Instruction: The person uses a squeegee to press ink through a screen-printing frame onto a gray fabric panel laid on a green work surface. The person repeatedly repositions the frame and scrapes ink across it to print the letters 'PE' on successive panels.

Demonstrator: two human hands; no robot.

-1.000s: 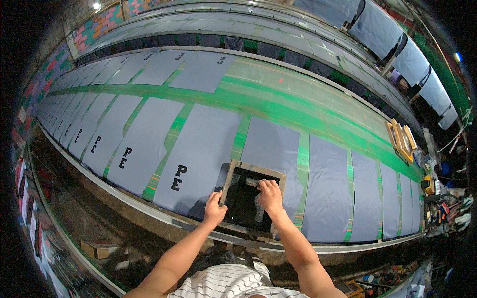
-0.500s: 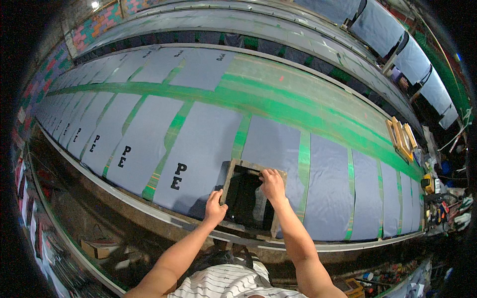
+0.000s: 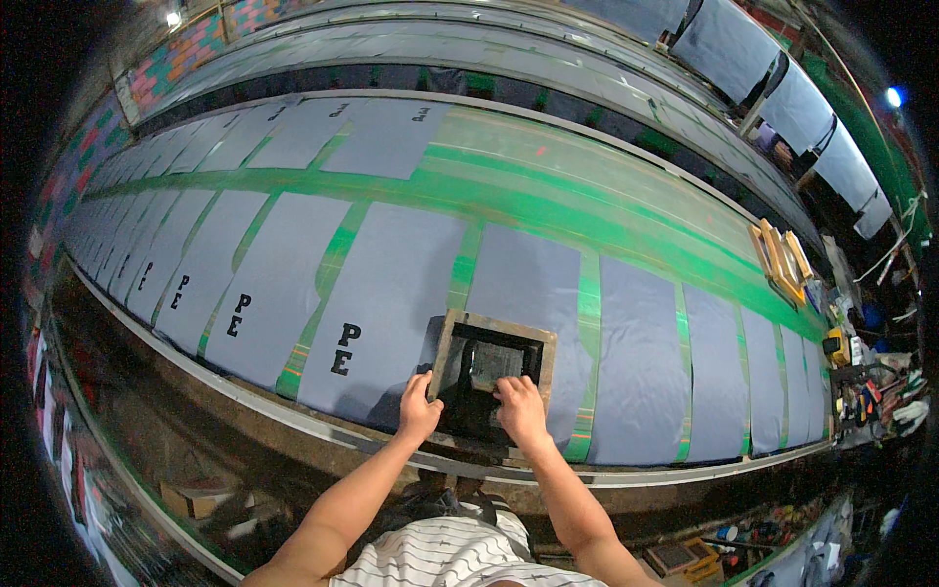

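A small wooden screen-printing frame lies flat on a grey-blue fabric panel at the near edge of the long table. Black ink darkens its inside, and a paler patch of mesh shows in the middle. My left hand grips the frame's left side, thumb and fingers closed round the wood. Inside the frame, my right hand is closed on a dark squeegee, mostly hidden by the fingers and the black ink. Left of the frame lies a fabric panel with black printed letters.
Several more fabric panels line the near side of the green table. Another row runs along its far side. Wooden frames stand at the right end, beside cluttered tools. Further long tables extend behind.
My right hand has moved toward me with the squeegee, from the frame's far part to its nearer part. My left hand keeps its grip on the frame. The view has shifted slightly.
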